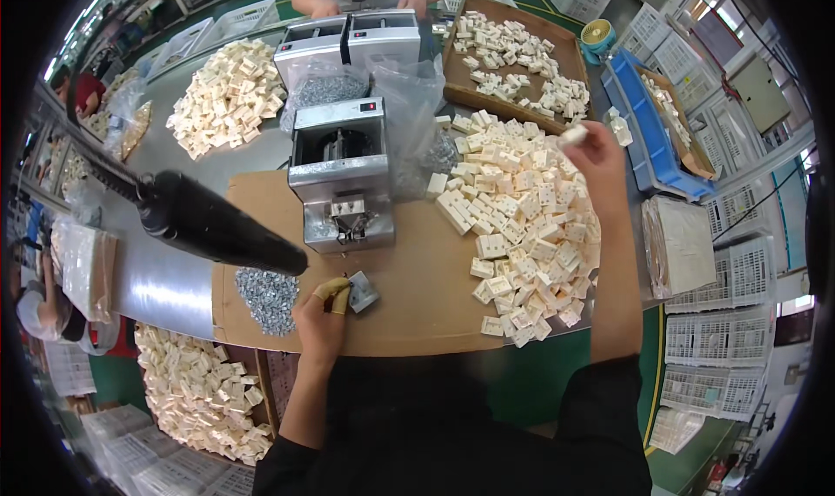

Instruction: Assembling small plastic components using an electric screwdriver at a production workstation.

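My left hand (322, 318), with yellowish covers on some fingers, is closed at the left edge of a small grey block (364, 292) on the cardboard. Beside it lies a heap of small silvery metal parts (268, 300). A black cylindrical power screwdriver (222, 226) hangs above, to the left. My right hand (600, 158) is raised over the far right of a large pile of cream plastic pieces (522, 226). Between its fingertips is one cream plastic piece (572, 136). A metal screw feeder (341, 170) stands beyond my left hand.
Two more feeders (383, 36) stand at the back, near a bag of screws (323, 89). Another person's hands (325, 7) are behind them. A brown tray (457, 65) of cream pieces and a blue crate (639, 139) are at far right. Another cream pile (228, 96) lies far left.
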Action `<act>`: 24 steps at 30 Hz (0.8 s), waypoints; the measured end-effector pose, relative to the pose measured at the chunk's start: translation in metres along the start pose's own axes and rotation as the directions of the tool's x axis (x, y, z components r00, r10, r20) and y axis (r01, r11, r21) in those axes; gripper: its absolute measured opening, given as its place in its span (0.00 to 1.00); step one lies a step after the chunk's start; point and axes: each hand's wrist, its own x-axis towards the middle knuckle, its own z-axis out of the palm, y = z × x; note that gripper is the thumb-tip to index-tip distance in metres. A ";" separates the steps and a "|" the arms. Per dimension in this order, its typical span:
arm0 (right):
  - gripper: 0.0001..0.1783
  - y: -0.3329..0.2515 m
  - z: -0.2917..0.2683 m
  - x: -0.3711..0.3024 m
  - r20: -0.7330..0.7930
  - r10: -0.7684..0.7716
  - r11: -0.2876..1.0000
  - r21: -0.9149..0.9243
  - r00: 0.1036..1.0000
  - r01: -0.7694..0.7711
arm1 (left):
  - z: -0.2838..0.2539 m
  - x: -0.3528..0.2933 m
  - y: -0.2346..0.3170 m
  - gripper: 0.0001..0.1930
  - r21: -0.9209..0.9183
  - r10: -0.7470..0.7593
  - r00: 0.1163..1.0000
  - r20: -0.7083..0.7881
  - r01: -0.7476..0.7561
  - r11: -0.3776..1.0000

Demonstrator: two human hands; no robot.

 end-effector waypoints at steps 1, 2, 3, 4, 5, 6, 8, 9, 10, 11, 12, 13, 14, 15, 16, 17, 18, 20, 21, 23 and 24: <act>0.22 -0.011 0.010 -0.015 -0.109 0.018 0.943 0.331 0.994 0.019 | -0.002 0.000 0.000 0.08 0.007 -0.012 1.000 0.001 0.012 1.000; 0.22 -0.022 0.018 -0.031 -0.101 0.025 0.943 0.332 0.995 0.010 | -0.003 0.002 0.003 0.08 0.033 0.034 0.999 0.013 -0.034 0.999; 0.22 -0.033 0.028 -0.049 -0.102 0.048 0.842 0.539 0.994 0.015 | -0.004 0.005 0.004 0.08 0.061 0.076 0.997 0.024 -0.078 0.995; 0.23 -0.043 0.041 -0.067 -0.092 0.074 0.692 0.722 0.993 0.016 | -0.007 0.006 0.001 0.08 0.071 0.058 0.998 0.017 -0.059 0.996; 0.22 -0.055 0.052 -0.084 -0.109 0.150 0.612 0.791 0.983 -0.006 | -0.007 0.009 -0.001 0.08 0.091 0.132 0.989 0.061 -0.137 0.986; 0.22 -0.062 0.066 -0.100 -0.110 0.227 0.518 0.855 0.968 -0.024 | -0.007 0.011 -0.003 0.09 0.115 0.201 0.974 0.102 -0.212 0.971; 0.20 -0.066 0.092 -0.124 -0.009 0.413 0.229 0.969 0.911 -0.094 | -0.009 0.017 -0.001 0.09 0.098 0.254 0.960 0.118 -0.266 0.959; 0.18 -0.067 0.106 -0.134 0.087 0.421 0.208 0.960 0.903 -0.189 | -0.010 0.019 -0.002 0.09 0.070 0.322 0.936 0.142 -0.334 0.940; 0.16 -0.067 0.121 -0.143 0.180 0.405 0.169 0.949 0.896 -0.267 | -0.012 0.020 -0.005 0.09 0.029 0.321 0.932 0.167 -0.330 0.944; 0.14 -0.066 0.134 -0.149 0.270 0.385 0.135 0.930 0.883 -0.343 | -0.013 0.021 -0.008 0.09 0.039 0.309 0.937 0.162 -0.319 0.947; 0.14 -0.067 0.144 -0.154 0.285 0.383 0.129 0.926 0.879 -0.356 | -0.013 0.022 -0.011 0.09 0.047 0.374 0.915 0.154 -0.385 0.922; 0.13 -0.069 0.153 -0.157 0.378 0.429 0.236 0.829 0.820 -0.506 | -0.014 0.024 -0.013 0.09 0.054 0.438 0.887 0.148 -0.450 0.891; 0.12 -0.070 0.160 -0.158 0.451 0.486 0.334 0.696 0.749 -0.636 | -0.014 0.026 -0.012 0.09 0.058 0.431 0.891 0.141 -0.442 0.895; 0.12 -0.072 0.168 -0.158 0.459 0.484 0.336 0.689 0.745 -0.642 | -0.015 0.028 -0.008 0.09 0.053 0.458 0.879 0.134 -0.467 0.882; 0.12 -0.074 0.177 -0.156 0.399 0.446 0.593 0.539 0.801 -0.598 | -0.014 0.029 -0.006 0.09 0.047 0.485 0.865 0.127 -0.494 0.868; 0.12 -0.078 0.186 -0.156 0.357 0.384 0.794 0.343 0.852 -0.502 | -0.014 0.028 -0.009 0.09 0.053 0.479 0.870 0.121 -0.487 0.872; 0.13 -0.084 0.193 -0.153 0.365 0.365 0.811 0.326 0.857 -0.485 | -0.013 0.026 -0.012 0.09 0.051 0.451 0.883 0.130 -0.460 0.886; 0.14 -0.085 0.201 -0.149 0.406 0.275 0.911 0.181 0.872 -0.372 | -0.016 0.026 -0.008 0.09 0.052 0.420 0.898 0.134 -0.429 0.902; 0.14 -0.085 0.204 -0.147 0.445 0.192 0.972 0.038 0.875 -0.232 | -0.021 0.029 0.002 0.09 0.035 0.372 0.910 0.182 -0.384 0.923; 0.15 -0.099 0.214 -0.142 0.421 0.126 0.992 -0.076 0.898 -0.104 | -0.023 0.030 0.007 0.10 0.022 0.323 0.919 0.224 -0.337 0.941; 0.16 -0.104 0.219 -0.141 0.404 0.059 0.982 -0.189 0.913 0.020 | -0.023 0.029 0.006 0.09 0.061 0.251 0.935 0.250 -0.274 0.960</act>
